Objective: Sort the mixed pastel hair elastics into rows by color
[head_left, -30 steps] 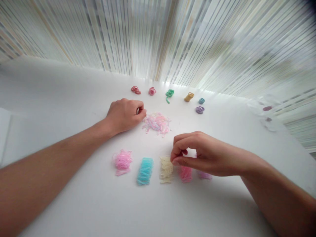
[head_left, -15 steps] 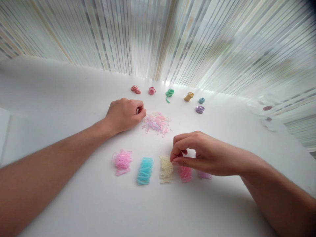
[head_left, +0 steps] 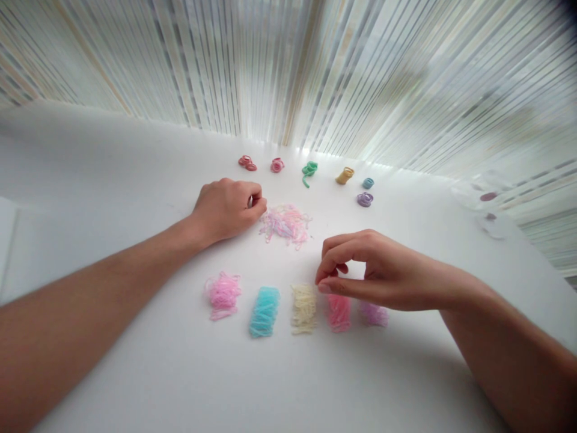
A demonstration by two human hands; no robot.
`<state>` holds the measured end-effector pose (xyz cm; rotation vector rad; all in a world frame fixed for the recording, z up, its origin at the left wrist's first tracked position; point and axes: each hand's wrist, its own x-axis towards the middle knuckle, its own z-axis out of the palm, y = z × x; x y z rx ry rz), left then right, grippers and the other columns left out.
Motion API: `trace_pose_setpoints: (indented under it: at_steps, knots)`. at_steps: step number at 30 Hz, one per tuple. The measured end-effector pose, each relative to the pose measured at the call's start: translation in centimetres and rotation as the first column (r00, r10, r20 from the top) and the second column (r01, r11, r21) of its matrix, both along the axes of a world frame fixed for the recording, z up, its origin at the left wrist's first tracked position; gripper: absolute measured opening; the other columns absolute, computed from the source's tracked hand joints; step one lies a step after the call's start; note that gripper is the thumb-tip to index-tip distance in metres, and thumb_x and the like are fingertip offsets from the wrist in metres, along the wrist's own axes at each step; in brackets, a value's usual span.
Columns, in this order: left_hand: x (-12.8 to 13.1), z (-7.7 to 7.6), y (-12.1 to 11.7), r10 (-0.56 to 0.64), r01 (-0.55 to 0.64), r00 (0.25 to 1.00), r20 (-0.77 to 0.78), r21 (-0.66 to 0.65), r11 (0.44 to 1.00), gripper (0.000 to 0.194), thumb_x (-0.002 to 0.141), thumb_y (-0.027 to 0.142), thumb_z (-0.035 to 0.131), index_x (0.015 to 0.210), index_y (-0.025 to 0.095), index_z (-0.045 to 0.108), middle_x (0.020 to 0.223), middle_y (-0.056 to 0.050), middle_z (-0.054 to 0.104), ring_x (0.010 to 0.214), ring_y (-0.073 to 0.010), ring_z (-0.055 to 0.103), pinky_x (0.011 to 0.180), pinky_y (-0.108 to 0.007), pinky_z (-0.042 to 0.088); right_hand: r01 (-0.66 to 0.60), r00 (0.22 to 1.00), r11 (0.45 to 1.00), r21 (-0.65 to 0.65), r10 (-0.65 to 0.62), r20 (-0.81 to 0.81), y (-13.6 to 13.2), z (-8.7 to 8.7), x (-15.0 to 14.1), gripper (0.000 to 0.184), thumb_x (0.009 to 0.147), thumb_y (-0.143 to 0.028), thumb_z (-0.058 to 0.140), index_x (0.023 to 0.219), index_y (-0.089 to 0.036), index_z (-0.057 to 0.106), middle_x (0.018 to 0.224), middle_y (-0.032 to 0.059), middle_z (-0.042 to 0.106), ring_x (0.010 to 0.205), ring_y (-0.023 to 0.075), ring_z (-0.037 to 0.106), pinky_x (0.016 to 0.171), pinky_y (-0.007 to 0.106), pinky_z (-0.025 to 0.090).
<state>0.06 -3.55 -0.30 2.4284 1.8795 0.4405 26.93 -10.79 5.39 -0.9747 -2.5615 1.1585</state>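
Note:
My left hand (head_left: 232,207) rests on the white table with its fingers curled and pinched together at the left edge of a mixed pile of pastel elastic bands (head_left: 287,224). Whatever its fingertips hold, if anything, is too small to make out. My right hand (head_left: 369,267) hovers with thumb and forefinger pinched, above the gap between the cream bands (head_left: 304,310) and the coral-pink bands (head_left: 339,314); nothing I can name shows in the pinch. Its wrist side partly covers the lilac bands (head_left: 375,314). Turquoise bands (head_left: 264,311) and pink bands (head_left: 224,294) lie further left in this row.
Along the back lie red hair ties (head_left: 247,163), pink ones (head_left: 277,165), a green coil (head_left: 309,172), mustard ties (head_left: 345,175), blue ties (head_left: 368,183) and purple ties (head_left: 365,199). Clear plastic pieces (head_left: 491,225) sit at the right. A string curtain (head_left: 270,72) hangs behind.
My right hand has lifted and shifted slightly right, away from the cream bands, uncovering more of the coral-pink and lilac bands. My left hand has stayed in place.

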Motion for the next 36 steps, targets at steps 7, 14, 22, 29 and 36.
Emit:
trace_pose_setpoints:
  at_steps: [7, 14, 22, 29, 36]
  knots:
    - [0.0, 0.1, 0.0, -0.003, 0.003, 1.000, 0.000, -0.008, 1.000, 0.031, 0.090, 0.043, 0.049, 0.079, 0.023, 0.070, 0.077, -0.006, 0.073, 0.076, -0.0241, 0.066, 0.067, -0.035, 0.038, 0.353, 0.936, 0.920, 0.169, -0.347, -0.065, 3.0, -2.8, 1.6, 0.023, 0.094, -0.036, 0.068, 0.086, -0.018, 0.078, 0.071, 0.0023, 0.070, 0.063, 0.0139, 0.054, 0.059, 0.029, 0.041]
    - [-0.1, 0.0, -0.1, -0.006, 0.006, 1.000, -0.014, 0.002, 1.000, 0.034, 0.092, 0.044, 0.048, 0.081, 0.023, 0.072, 0.078, -0.005, 0.075, 0.074, -0.0232, 0.065, 0.064, -0.034, 0.036, 0.520, 0.854, 0.814, 0.258, -0.500, -0.144, 4.5, -5.9, 2.3, 0.027, 0.093, -0.041, 0.068, 0.091, -0.016, 0.079, 0.070, 0.0026, 0.069, 0.058, 0.0132, 0.049, 0.057, 0.030, 0.038]
    - [-0.3, 0.1, -0.1, -0.020, 0.020, 1.000, -0.022, 0.007, 1.000, 0.036, 0.093, 0.046, 0.047, 0.079, 0.023, 0.071, 0.076, -0.005, 0.075, 0.070, -0.0223, 0.065, 0.062, -0.034, 0.036, 0.493, 0.870, 0.817, 0.298, -0.462, -0.172, 4.5, -6.5, 2.1, 0.026, 0.095, -0.038, 0.067, 0.098, -0.015, 0.079, 0.070, 0.0012, 0.065, 0.059, 0.0128, 0.049, 0.061, 0.029, 0.040]
    - [-0.2, 0.2, -0.2, -0.020, 0.020, 0.999, -0.026, 0.001, 1.000, 0.037, 0.093, 0.045, 0.046, 0.082, 0.024, 0.075, 0.078, -0.005, 0.076, 0.073, -0.0239, 0.067, 0.065, -0.035, 0.041, 0.414, 0.910, 0.826, 0.383, -0.382, -0.160, 4.5, -6.8, 1.9, 0.031, 0.097, -0.031, 0.066, 0.121, -0.016, 0.078, 0.079, 0.0015, 0.065, 0.061, 0.0121, 0.049, 0.064, 0.029, 0.041]
    - [-0.2, 0.2, -0.1, -0.009, 0.008, 0.999, -0.030, -0.006, 1.000, 0.036, 0.093, 0.045, 0.046, 0.082, 0.024, 0.073, 0.079, -0.005, 0.075, 0.074, -0.0237, 0.067, 0.065, -0.034, 0.039, 0.387, 0.922, 0.842, 0.377, -0.349, -0.169, 4.4, -6.8, 1.8, 0.025, 0.097, -0.029, 0.066, 0.115, -0.018, 0.080, 0.080, 0.0009, 0.062, 0.061, 0.0111, 0.047, 0.064, 0.027, 0.040]
